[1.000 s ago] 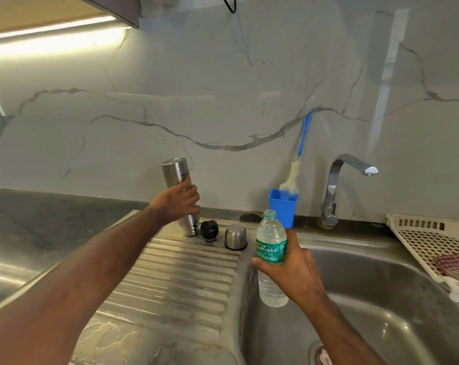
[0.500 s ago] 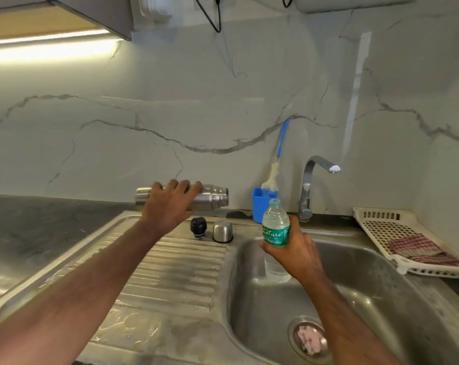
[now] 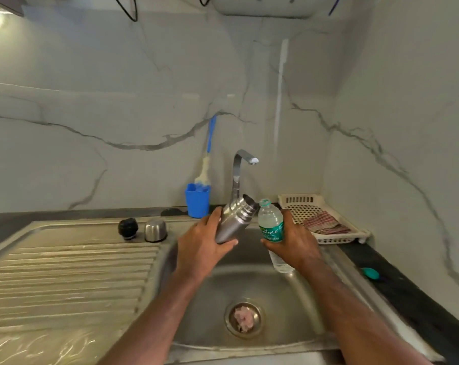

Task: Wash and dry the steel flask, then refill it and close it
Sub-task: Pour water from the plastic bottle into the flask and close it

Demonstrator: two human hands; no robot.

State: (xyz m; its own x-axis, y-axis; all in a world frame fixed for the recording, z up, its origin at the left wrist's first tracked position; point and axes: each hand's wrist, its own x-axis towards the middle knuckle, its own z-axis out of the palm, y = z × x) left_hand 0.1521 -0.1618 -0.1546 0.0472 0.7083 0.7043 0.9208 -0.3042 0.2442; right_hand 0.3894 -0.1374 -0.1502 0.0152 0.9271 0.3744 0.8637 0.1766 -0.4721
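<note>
My left hand [image 3: 202, 243] grips the steel flask [image 3: 236, 217] over the sink basin, tilted with its open mouth up and to the right. My right hand [image 3: 294, 241] holds a clear plastic water bottle [image 3: 271, 222] with a green label, uncapped, upright, its mouth beside the flask's mouth. The flask's black stopper [image 3: 128, 228] and steel cap [image 3: 156, 229] stand on the drainboard at the back.
The sink basin [image 3: 249, 285] has a drain strainer [image 3: 244, 319] with residue. The tap [image 3: 240, 175] rises behind the flask. A blue cup [image 3: 197, 200] holds a bottle brush. A white basket [image 3: 325, 219] with a checked cloth sits right. A teal object [image 3: 370, 273] lies on the counter.
My left hand carried the flask from above the drainboard rightward over the basin, turning its mouth up toward the bottle. The right hand lifted the bottle a little.
</note>
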